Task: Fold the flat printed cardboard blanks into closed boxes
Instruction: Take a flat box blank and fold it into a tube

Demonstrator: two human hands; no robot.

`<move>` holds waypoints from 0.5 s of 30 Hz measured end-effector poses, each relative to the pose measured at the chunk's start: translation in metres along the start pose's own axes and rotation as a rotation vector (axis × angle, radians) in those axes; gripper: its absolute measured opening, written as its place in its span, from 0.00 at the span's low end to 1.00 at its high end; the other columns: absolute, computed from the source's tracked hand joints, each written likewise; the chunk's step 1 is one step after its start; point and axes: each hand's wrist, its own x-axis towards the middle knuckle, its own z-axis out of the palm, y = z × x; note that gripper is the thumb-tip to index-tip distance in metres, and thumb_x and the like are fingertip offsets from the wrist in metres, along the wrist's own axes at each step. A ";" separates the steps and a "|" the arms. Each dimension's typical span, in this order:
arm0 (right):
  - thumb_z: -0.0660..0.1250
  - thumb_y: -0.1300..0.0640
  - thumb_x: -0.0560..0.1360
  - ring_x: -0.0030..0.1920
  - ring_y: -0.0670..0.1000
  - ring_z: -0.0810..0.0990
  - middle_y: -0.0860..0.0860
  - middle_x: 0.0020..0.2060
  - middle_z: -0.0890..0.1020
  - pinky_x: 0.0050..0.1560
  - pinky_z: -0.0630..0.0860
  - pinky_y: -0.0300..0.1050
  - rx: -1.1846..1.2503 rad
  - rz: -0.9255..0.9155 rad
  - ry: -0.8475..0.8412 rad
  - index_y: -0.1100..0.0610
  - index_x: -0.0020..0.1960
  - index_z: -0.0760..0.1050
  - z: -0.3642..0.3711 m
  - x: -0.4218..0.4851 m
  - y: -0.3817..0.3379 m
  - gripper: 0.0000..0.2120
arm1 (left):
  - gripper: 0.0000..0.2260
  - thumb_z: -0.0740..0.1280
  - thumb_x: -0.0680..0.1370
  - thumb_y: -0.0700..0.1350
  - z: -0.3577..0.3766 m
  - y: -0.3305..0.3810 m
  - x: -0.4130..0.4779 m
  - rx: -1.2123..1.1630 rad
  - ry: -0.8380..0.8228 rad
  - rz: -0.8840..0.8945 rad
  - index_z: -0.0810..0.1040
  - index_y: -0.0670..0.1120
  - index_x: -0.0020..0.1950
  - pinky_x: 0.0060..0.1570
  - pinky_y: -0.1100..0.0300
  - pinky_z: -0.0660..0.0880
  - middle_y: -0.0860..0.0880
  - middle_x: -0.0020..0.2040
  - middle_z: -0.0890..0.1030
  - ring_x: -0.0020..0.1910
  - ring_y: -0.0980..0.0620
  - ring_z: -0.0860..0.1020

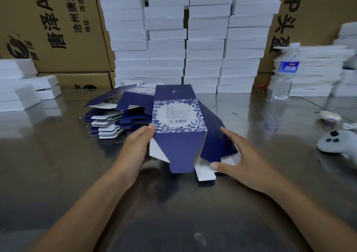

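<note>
Shiny grey metal worktop (48,155) across the lower frame, mirroring pale light, backed by tall brown shipping cartons (63,10) with black print at upper left and upper right, columns of white boxes (204,44) at upper centre, water bottle (285,73) at right.

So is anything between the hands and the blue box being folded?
Nothing visible. The left hand grips the half-folded box at its left edge, and the right hand touches its right side panel.
</note>
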 end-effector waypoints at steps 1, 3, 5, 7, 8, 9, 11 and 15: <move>0.72 0.36 0.64 0.67 0.39 0.66 0.35 0.66 0.67 0.65 0.67 0.45 -0.008 -0.016 0.022 0.39 0.73 0.57 0.000 0.000 0.001 0.42 | 0.14 0.59 0.81 0.52 0.001 0.000 0.000 -0.016 -0.039 -0.020 0.79 0.44 0.54 0.55 0.44 0.75 0.41 0.50 0.84 0.49 0.42 0.81; 0.72 0.37 0.64 0.64 0.39 0.68 0.36 0.63 0.70 0.61 0.68 0.42 0.013 -0.018 0.061 0.40 0.72 0.58 0.001 0.000 -0.001 0.40 | 0.17 0.55 0.82 0.54 0.003 -0.001 0.000 -0.016 -0.118 -0.030 0.77 0.45 0.59 0.58 0.45 0.75 0.43 0.49 0.84 0.48 0.45 0.82; 0.72 0.36 0.63 0.62 0.37 0.69 0.34 0.62 0.70 0.58 0.68 0.40 0.028 -0.015 0.074 0.40 0.72 0.58 0.001 0.000 -0.002 0.42 | 0.18 0.52 0.82 0.56 0.004 -0.004 -0.001 0.018 -0.174 -0.006 0.77 0.48 0.57 0.58 0.50 0.75 0.47 0.48 0.84 0.50 0.48 0.82; 0.72 0.38 0.64 0.62 0.37 0.70 0.36 0.63 0.71 0.59 0.69 0.40 0.022 -0.035 0.098 0.41 0.72 0.59 0.002 0.000 -0.002 0.40 | 0.15 0.54 0.79 0.58 0.006 -0.007 -0.001 0.095 -0.218 0.035 0.76 0.53 0.55 0.55 0.56 0.74 0.48 0.53 0.82 0.54 0.50 0.81; 0.71 0.39 0.66 0.60 0.37 0.71 0.36 0.62 0.72 0.57 0.69 0.39 0.029 -0.050 0.128 0.41 0.71 0.61 0.002 0.000 -0.002 0.37 | 0.14 0.57 0.77 0.58 0.006 -0.009 -0.002 0.138 -0.240 0.058 0.76 0.55 0.56 0.54 0.58 0.74 0.50 0.56 0.82 0.56 0.53 0.80; 0.70 0.40 0.67 0.59 0.36 0.72 0.37 0.61 0.72 0.54 0.69 0.36 0.049 -0.054 0.166 0.41 0.69 0.62 0.003 0.001 -0.004 0.33 | 0.12 0.60 0.77 0.56 0.004 -0.012 -0.002 0.181 -0.268 0.079 0.74 0.58 0.59 0.54 0.60 0.74 0.54 0.59 0.81 0.58 0.57 0.79; 0.67 0.41 0.70 0.56 0.35 0.73 0.37 0.59 0.74 0.50 0.68 0.32 0.098 -0.057 0.256 0.42 0.67 0.66 0.003 0.002 -0.009 0.27 | 0.19 0.67 0.78 0.47 0.001 -0.015 -0.004 0.269 -0.354 0.126 0.68 0.64 0.65 0.57 0.62 0.72 0.62 0.64 0.76 0.63 0.64 0.74; 0.63 0.48 0.76 0.44 0.34 0.77 0.35 0.43 0.79 0.46 0.70 0.31 0.220 -0.053 0.392 0.39 0.48 0.76 0.001 0.005 -0.016 0.04 | 0.40 0.73 0.72 0.39 0.000 -0.020 -0.003 0.424 -0.438 0.235 0.54 0.72 0.68 0.59 0.64 0.71 0.72 0.70 0.63 0.67 0.69 0.66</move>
